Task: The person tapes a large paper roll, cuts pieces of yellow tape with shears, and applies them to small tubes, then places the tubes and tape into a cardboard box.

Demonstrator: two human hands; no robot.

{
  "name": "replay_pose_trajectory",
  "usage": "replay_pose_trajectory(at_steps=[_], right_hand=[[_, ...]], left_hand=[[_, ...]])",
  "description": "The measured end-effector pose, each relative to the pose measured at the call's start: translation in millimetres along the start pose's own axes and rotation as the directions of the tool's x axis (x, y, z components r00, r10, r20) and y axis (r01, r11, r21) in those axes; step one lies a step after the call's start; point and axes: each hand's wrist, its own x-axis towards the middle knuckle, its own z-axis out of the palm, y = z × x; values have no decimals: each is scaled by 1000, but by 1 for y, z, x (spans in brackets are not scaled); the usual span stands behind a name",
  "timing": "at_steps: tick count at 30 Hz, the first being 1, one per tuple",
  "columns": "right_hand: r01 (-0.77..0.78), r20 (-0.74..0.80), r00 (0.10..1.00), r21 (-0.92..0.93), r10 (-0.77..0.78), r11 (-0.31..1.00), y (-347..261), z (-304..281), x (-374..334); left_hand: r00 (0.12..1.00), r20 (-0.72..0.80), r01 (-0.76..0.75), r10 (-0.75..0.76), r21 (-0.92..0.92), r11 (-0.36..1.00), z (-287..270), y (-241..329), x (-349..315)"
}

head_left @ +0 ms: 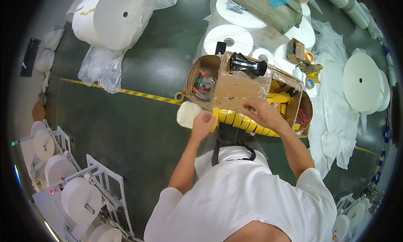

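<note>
A row of yellow tape strips (240, 121) runs along the near edge of a cardboard box (241, 91). At the left end of that row, my left hand (203, 124) is closed on a yellow tape strip (215, 118). My right hand (267, 116) hovers over the row, its fingers bent and a little apart, with nothing visible between them. A black tape dispenser-like tool (247, 65) lies on top of the box. More crumpled yellow strips (280, 97) fill the box's right compartment, with red-handled scissors (302, 116) beside them.
A left compartment holds clear tape rolls (205, 86). A white pad (188, 115) sits by my left hand, near a yellow tape roll (179, 96). Beyond the box are large white rolls (228, 39) under plastic. White sheeting (331, 112) covers the floor at right; roll machines (82, 200) stand at left.
</note>
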Motion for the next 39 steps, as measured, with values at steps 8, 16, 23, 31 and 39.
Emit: replay_pose_trajectory(at_steps=[8,16,23,31,39], right_hand=[[-3,448,893,115,-49,993,4,29,28],[85,124,989,-21,-82,996,38,40,17],[-124,-246,969,-570,-24,812,66,39,37],[-285,-318,944,-670,82,686,76,66,66],[-445,-337,894,-579,297,683,49,64,61]], left_hand=[[714,475,-692,514,367,622,33,98,-14],[610,511,-791,606,443,422,47,125,-5],[913,-65,-210,403,772,600,-19,80,122],[978,66,-92,200,988,126,-24,0,250],[939,143,-123,312,989,-83,-21,-29,274]])
